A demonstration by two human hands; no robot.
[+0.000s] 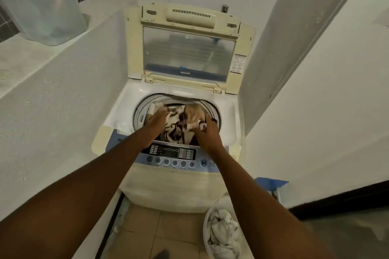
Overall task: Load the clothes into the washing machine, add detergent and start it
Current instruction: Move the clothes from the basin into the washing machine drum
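Reaching over the control panel (pixel 171 152), both hands, left hand (pixel 156 121) and right hand (pixel 207 130), press fingers-down on the patterned clothes (pixel 179 120) heaped in the washing machine (pixel 168 183) drum, seemingly packing them below its propped-open lid (pixel 187 48) (more laundry (pixel 223 231) waits in the floor basket (pixel 207 216)).

A cream top-loading washing machine (pixel 168 183) stands in a narrow nook, its lid (pixel 187 48) propped upright. Brown-and-white patterned clothes (pixel 181 122) fill the round drum opening. More white laundry (pixel 224 235) sits in a basket (pixel 207 214) on the floor beside it.
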